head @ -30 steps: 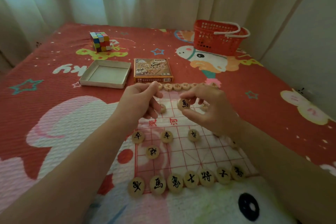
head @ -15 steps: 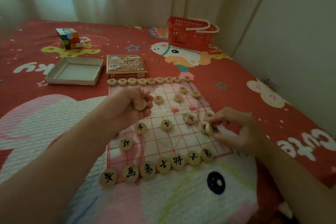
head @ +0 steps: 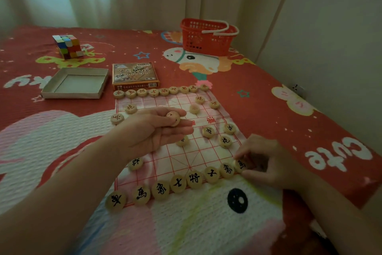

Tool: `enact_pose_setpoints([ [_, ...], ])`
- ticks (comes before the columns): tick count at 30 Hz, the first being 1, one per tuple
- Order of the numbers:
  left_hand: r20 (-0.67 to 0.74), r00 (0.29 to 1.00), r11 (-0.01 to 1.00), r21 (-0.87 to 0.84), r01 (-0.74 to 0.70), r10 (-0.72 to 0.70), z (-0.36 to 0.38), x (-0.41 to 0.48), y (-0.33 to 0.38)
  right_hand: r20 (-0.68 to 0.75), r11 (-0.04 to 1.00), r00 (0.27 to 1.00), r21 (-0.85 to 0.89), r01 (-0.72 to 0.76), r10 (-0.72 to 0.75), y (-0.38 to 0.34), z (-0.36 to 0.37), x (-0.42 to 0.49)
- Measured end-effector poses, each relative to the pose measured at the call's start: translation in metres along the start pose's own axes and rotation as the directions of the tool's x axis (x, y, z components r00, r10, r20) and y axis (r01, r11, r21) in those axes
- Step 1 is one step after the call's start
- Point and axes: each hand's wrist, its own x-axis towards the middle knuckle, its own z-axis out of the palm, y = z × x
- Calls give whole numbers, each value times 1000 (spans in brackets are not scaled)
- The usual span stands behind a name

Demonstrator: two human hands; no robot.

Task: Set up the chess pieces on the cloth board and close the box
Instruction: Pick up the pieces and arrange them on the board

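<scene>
The cloth board [head: 186,151] with a red grid lies on the bed, with round wooden chess pieces in rows along its far and near edges. My left hand [head: 151,130] hovers palm up over the board's middle and holds a loose wooden piece [head: 173,118] on its fingers. My right hand [head: 266,159] pinches a black-marked piece [head: 240,165] at the right end of the near row, beside its neighbour [head: 226,170]. The open box tray [head: 75,83] and the printed box lid [head: 134,75] lie apart beyond the board.
A colourful puzzle cube [head: 67,45] stands at the back left. A red plastic basket [head: 208,36] sits at the back right near the wall [head: 330,48]. The red cartoon bedspread [head: 268,93] covers everything; curtains hang behind.
My right hand carried the black-marked piece from mid-board down to the right end of the near row. My left hand turned palm up, showing a piece on its fingers. The view shifted right.
</scene>
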Motion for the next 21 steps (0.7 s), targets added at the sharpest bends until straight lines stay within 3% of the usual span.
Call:
enact_pose_setpoints([
  [4,1,1000,986,165,-23,24,4,-4,-2,-5,999,1000,27,18,-18,2,-2,-1],
  [9,-12,998,960,274,-51,57,7,-6,-5,-183,995,982,71,71,-57,-12,-4,23],
  [15,18,998,967,247,-67,64,11,-4,-11,-162,983,970,7,185,-181,-41,25,72],
  [21,46,998,956,289,-44,32,8,-6,-12,-220,973,955,69,221,-201,-42,42,80],
])
